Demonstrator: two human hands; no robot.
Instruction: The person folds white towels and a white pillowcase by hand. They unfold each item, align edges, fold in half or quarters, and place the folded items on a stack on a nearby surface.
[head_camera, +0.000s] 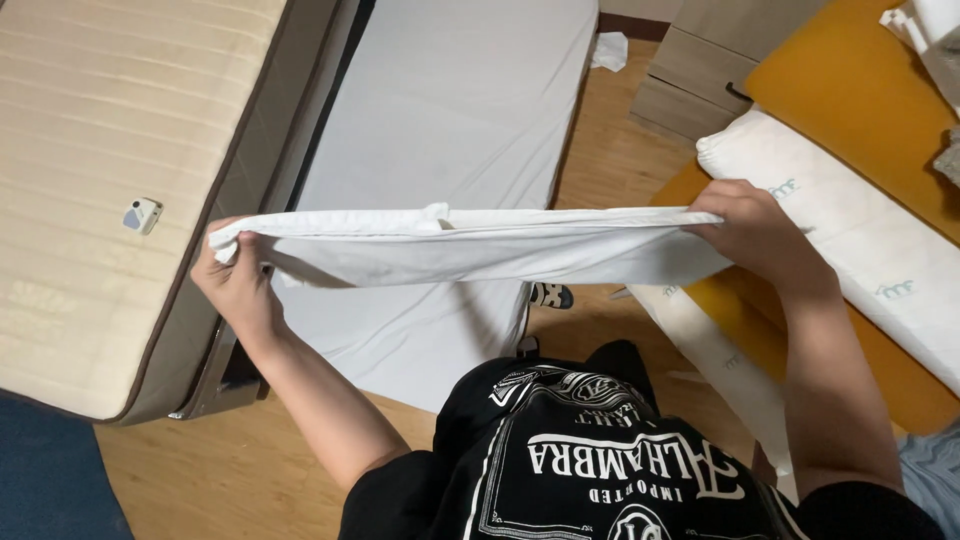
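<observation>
A white cloth (470, 245), like a pillowcase or folded sheet, is stretched out flat and horizontal in front of me. My left hand (235, 280) grips its left end with the fingers curled under the fabric. Its right end is pinched by my right hand (750, 225). The cloth hangs taut between both hands, above a white sheet (450, 110) lying on the floor. My black printed shirt (590, 460) fills the bottom of the view.
A beige mattress (90, 180) with a small white tag lies at the left. On the right sit a white pillow (860, 230) on an orange surface (830, 70) and a wooden drawer unit (710, 60). Wooden floor (250, 470) shows below.
</observation>
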